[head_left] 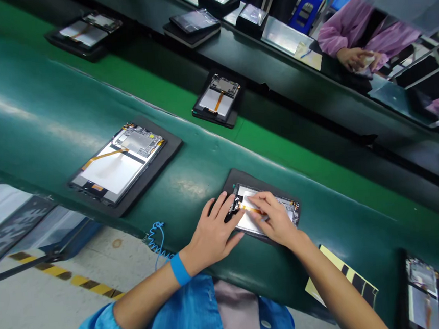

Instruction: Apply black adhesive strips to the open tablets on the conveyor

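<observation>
Tablet (251, 223) at five o'clock from centre, on a matt black pad (249, 179), seems light, stiff, fragile; we'd hold its rim. Our left hand (213, 231) spreads at its nine-o'clock end, gripping nothing visible; beyond, smooth white panel (244, 220), thin orange ribbon (256, 211); our right hand (278, 222) half-curls overhead, grip unclear.

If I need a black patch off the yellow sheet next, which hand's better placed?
Right hand, I'd judge: its forearm passes over the yellow sheet in this view, while the left hand is farther off, at the left end of the open tablet.
</observation>
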`<state>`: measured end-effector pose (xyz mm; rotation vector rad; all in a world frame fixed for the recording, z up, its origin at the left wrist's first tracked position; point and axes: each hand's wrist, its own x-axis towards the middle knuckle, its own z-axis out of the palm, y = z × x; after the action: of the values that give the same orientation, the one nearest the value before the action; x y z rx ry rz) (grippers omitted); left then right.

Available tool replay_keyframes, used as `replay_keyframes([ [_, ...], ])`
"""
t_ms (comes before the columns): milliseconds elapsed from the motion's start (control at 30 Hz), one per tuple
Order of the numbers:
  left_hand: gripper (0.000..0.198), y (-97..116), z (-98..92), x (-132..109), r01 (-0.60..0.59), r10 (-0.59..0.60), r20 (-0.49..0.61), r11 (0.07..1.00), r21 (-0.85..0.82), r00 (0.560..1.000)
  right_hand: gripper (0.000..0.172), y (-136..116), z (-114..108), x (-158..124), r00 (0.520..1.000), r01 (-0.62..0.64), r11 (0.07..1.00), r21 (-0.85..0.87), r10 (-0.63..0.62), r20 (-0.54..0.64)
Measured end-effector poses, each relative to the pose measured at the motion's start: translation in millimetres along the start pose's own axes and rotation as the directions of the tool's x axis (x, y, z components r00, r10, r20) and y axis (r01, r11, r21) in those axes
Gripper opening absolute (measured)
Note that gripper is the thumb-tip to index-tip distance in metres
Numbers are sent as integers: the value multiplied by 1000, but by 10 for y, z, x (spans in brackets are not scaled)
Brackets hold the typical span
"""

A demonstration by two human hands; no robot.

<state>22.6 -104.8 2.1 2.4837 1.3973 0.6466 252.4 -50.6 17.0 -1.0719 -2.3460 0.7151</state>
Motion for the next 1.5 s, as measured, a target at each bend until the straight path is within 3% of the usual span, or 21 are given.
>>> replay_keyframes([
  [133,64,50,52,29,36,-35,76,999,-18,997,31,28,-31,-4,993,-67,996,52,72,-99],
  [267,69,46,92,21,57,-56,106,998,-14,993,31,43,-69,-8,978,-167,986,15,168,-123],
  [433,71,41,102,-1,59,-60,111,998,11,992,34,-15,-122,16,964,-260,949,-179,264,-1],
  [500,72,44,110,-5,65,-66,111,998,12,992,44,-67,-153,51,955,-267,929,-256,290,58],
  [567,72,45,122,-9,71,-70,105,998,2,992,46,-119,-190,97,953,-243,920,-307,285,103],
  [700,69,41,138,-11,68,-66,90,998,-16,994,19,-185,-242,216,943,-201,917,-344,276,185],
  [867,63,30,135,-8,67,-66,68,998,-16,996,10,-223,-195,405,949,-112,961,-252,179,259],
  [1033,65,21,146,-19,68,-66,84,997,-20,994,12,-202,-125,542,945,-30,984,-175,85,316],
  [1233,65,13,154,-19,79,-74,105,996,-41,992,13,-123,-182,601,928,-40,988,-151,92,361],
  [1500,61,27,139,-13,86,-82,91,995,-46,992,18,-155,-243,746,882,107,952,-285,41,470],
])
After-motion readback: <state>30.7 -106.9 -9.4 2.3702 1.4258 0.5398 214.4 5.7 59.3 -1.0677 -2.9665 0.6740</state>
